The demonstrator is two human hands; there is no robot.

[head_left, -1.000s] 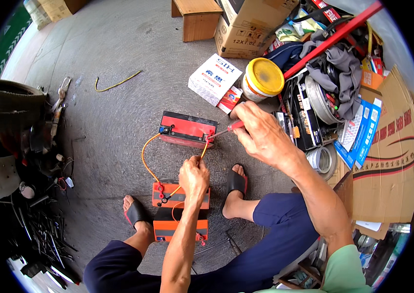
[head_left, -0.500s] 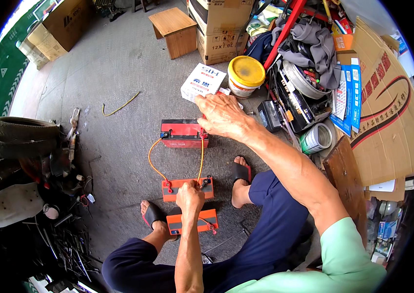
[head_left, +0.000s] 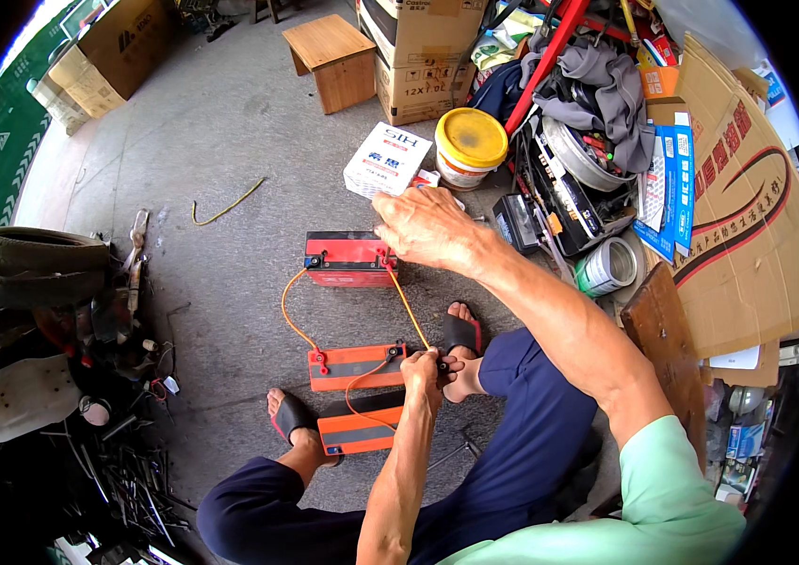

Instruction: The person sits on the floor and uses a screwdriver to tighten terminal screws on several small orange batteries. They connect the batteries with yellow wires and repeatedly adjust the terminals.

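Observation:
Three batteries sit on the floor between and beyond my feet: a red and black one (head_left: 343, 250) farthest, an orange and grey one (head_left: 347, 379) in the middle, and another orange and grey one (head_left: 343, 437) nearest me. My left hand (head_left: 424, 371) is closed around the lower end of a yellow wire (head_left: 408, 304), right of the middle battery. That wire runs up to the red battery's right terminal. My right hand (head_left: 429, 229) is closed just above this terminal; what its fingers hold is hidden. A second yellow wire (head_left: 285, 299) links the far and middle batteries on the left. An orange wire (head_left: 350, 388) loops between the orange batteries.
A white box (head_left: 386, 158) and a yellow-lidded bucket (head_left: 471, 141) stand beyond the batteries. Old tyres (head_left: 46, 252) and loose metal tools (head_left: 140, 480) pile up at left. At right are an open can (head_left: 606, 266), a wooden board (head_left: 665, 348) and cardboard (head_left: 738, 264).
My left hand has moved right, off the middle battery, pulling the lower end of the right yellow wire with it. My right hand stays over the red battery's terminal.

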